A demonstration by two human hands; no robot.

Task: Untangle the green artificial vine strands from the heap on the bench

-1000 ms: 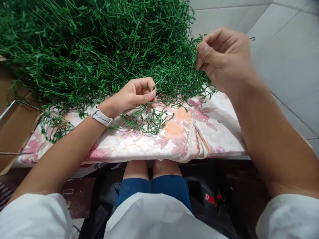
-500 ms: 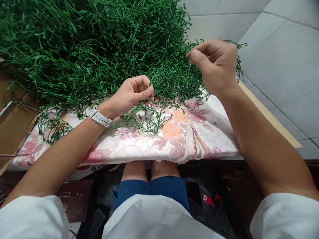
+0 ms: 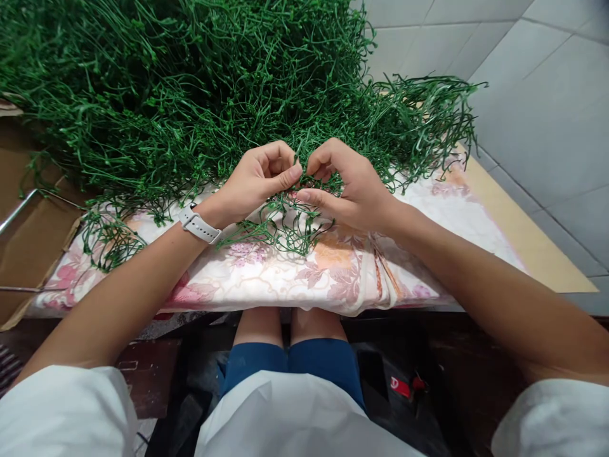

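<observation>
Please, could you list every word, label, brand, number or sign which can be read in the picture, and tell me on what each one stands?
"D": one white mark on the red tag below the table; it looks like this letter, but is too small to be sure.
No other readable text: I see none on the white wristband, the floral cloth or the green stems.

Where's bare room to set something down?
Floral cloth shows bare in two patches: the front strip, between the loose stems and near edge; and right, bordered by the right forearm, green stem heap and tan board. Crowded: the back, under the heap, and around the left hand and right hand.
</observation>
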